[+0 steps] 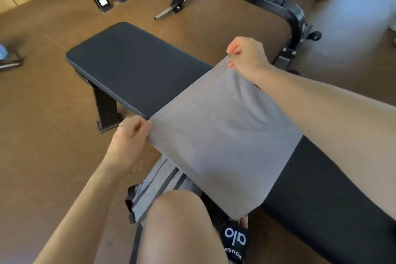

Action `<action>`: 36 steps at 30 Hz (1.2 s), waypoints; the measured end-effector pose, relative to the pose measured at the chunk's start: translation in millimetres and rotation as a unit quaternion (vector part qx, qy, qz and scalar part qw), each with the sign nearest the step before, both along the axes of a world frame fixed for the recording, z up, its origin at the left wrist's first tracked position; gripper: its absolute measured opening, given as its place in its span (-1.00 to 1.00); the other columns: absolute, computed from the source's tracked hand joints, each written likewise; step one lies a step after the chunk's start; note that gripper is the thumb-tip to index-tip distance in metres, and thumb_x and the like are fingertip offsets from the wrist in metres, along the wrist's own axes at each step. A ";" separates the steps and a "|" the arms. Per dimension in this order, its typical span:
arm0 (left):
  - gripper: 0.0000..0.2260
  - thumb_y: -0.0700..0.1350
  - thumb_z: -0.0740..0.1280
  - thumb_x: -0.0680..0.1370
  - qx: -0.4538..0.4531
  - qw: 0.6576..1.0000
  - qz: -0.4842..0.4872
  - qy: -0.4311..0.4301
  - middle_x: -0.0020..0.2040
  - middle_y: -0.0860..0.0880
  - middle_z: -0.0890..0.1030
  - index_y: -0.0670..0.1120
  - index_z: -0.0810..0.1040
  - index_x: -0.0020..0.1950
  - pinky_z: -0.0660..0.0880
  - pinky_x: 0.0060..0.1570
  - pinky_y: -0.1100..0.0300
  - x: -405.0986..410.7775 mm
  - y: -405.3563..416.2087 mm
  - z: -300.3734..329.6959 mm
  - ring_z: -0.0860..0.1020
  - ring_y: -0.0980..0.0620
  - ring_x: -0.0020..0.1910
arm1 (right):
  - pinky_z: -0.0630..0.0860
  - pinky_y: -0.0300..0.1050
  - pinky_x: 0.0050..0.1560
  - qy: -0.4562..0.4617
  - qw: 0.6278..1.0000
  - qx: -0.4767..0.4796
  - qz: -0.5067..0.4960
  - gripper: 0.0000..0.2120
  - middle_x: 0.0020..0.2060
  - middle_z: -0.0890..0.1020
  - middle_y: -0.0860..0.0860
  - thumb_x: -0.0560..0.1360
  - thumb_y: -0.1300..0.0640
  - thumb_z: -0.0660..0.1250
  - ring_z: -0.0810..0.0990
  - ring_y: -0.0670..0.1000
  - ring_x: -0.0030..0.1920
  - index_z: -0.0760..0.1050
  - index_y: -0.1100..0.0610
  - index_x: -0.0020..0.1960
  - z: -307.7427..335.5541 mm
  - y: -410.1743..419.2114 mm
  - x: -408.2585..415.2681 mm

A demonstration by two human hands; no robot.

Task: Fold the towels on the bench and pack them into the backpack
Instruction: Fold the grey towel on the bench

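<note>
Holding the gray towel [225, 135] up in the middle of the frame, I pinch one top corner with my left hand [128, 137] and the other with my right hand [246, 55]. Its top edge runs from lower left to upper right, above the black bench [132, 64]. It looks flat, smooth and plain. The gray backpack [154, 186] sits at bottom center, nearer my left hand.
</note>
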State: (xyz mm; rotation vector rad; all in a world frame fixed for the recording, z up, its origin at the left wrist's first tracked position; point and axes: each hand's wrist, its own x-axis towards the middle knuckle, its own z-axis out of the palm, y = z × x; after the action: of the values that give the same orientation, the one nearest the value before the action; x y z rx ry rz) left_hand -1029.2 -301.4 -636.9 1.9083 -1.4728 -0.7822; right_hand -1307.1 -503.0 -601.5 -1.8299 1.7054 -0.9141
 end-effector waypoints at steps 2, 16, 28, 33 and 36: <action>-0.69 -0.07 0.23 0.67 -0.026 0.999 0.004 -0.018 -0.22 -0.14 0.47 -0.14 0.47 -0.25 0.33 -0.21 0.07 2.2 -4.9 -15.4 0.41 -0.06 -0.20 | 0.63 -0.08 -0.09 0.028 0.999 0.017 0.012 -0.69 -0.15 0.66 0.09 0.42 0.39 0.15 0.67 0.07 -0.17 0.56 0.06 -0.09 -13.2 -7.6 5.1; -0.77 0.02 0.34 0.61 -0.052 0.996 0.073 0.030 -0.29 -0.03 0.55 -0.06 0.57 -0.19 0.37 -0.31 0.12 -7.0 -3.6 -19.7 0.42 0.02 -0.34 | 0.47 -0.02 -0.13 0.152 0.980 0.116 0.054 -0.80 -0.12 0.56 -0.01 0.47 0.30 0.18 0.50 0.10 0.02 0.54 0.13 -0.03 -30.7 -25.6 17.0; -0.86 -0.02 0.38 0.60 -0.052 0.998 0.028 -0.031 -0.29 0.05 0.54 0.01 0.55 -0.15 0.33 -0.41 0.33 -0.6 3.7 10.9 0.41 0.16 -0.42 | 0.37 -0.49 -0.40 -0.037 0.998 0.052 -0.019 -0.88 -0.27 0.58 -0.13 0.41 0.26 0.36 0.52 -0.15 -0.24 0.60 0.08 -0.13 -7.3 -4.0 0.8; -0.88 -0.03 0.39 0.60 -0.118 0.992 0.014 -0.044 -0.20 0.06 0.61 0.01 0.58 -0.12 0.46 -0.26 0.26 -8.3 -5.7 52.2 0.56 0.12 -0.24 | 0.56 -0.12 0.09 -0.052 0.997 -0.003 -0.050 -0.88 -0.07 0.67 -0.01 0.47 0.12 0.46 0.62 -0.06 -0.04 0.65 0.07 0.00 42.3 26.9 -49.7; -0.90 -0.04 0.39 0.60 -0.157 0.985 -0.017 -0.074 -0.20 0.08 0.62 -0.01 0.60 -0.10 0.43 -0.25 0.29 -23.4 -10.7 81.3 0.56 0.12 -0.21 | 0.58 0.02 0.17 -0.072 0.994 -0.029 -0.072 -0.89 -0.05 0.69 0.00 0.45 0.09 0.49 0.64 -0.01 0.00 0.67 0.04 -0.03 69.1 57.1 -89.2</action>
State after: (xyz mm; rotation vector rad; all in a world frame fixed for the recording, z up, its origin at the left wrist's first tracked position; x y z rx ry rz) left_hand -1052.6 -312.1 -555.5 1.7336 -1.6145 -0.4005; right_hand -1396.3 -445.9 -532.5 -1.6502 1.7535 -1.1369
